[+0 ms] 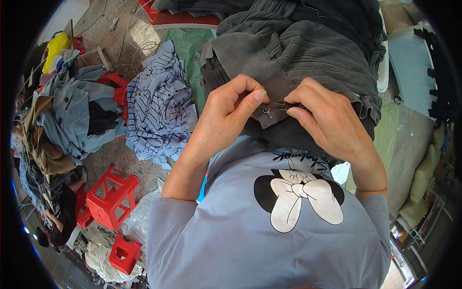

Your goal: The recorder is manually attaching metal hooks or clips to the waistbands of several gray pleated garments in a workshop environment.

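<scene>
A dark grey garment [250, 53] with ribbed cloth and a smooth panel lies bunched in front of me. My left hand [228, 108] is closed in a pinch, thumb against forefinger, over the panel's edge; whatever is between the fingertips is too small to make out. Thread snips [279, 105] with thin pointed metal blades are in my right hand [329, 118], their tips pointing left toward my left fingertips. Just below the blades, a small metal fitting [267, 112] sits near the panel's corner.
Blue striped cloth [161, 103] is heaped to the left, beside green sheeting [192, 58]. Farther left are a pile of blue-grey and brown garments [72, 120] and red plastic stools [111, 197]. Pale padded bundles [423, 168] lie at the right. Another person [60, 212] is at the far left.
</scene>
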A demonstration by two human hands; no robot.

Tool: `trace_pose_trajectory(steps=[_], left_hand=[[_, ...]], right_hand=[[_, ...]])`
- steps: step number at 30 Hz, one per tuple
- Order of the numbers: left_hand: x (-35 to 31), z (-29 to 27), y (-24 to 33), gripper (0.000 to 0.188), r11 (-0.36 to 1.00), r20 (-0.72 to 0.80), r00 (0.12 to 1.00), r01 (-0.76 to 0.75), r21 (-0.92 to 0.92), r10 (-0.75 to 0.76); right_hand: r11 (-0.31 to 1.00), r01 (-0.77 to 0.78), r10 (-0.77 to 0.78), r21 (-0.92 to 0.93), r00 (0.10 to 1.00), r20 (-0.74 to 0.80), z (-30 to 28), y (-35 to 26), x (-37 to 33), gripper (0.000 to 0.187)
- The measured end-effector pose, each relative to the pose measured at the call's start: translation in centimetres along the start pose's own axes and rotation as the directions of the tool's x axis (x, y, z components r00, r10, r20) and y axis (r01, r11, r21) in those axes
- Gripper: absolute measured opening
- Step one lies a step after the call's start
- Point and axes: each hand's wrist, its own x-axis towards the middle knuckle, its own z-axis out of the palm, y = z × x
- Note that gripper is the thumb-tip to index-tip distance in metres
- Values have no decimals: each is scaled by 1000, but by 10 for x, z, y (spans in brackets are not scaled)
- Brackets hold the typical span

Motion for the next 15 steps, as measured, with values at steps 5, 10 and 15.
trace_pose_trajectory(steps=[5, 10, 15], left_hand=[[1, -1, 2, 15, 990, -19, 1000, -10, 142, 13], [-1, 1, 7, 15, 977, -147, 967, 196, -87, -207], [-5, 13, 8, 14, 768, -85, 942, -210, 605, 324]], right_hand=[[998, -47, 50, 29, 993, -102, 5, 1, -5, 15], [983, -110, 127, 147, 985, -114, 7, 5, -9, 15], [960, -84, 131, 267, 977, -166, 6, 10, -8, 13]])
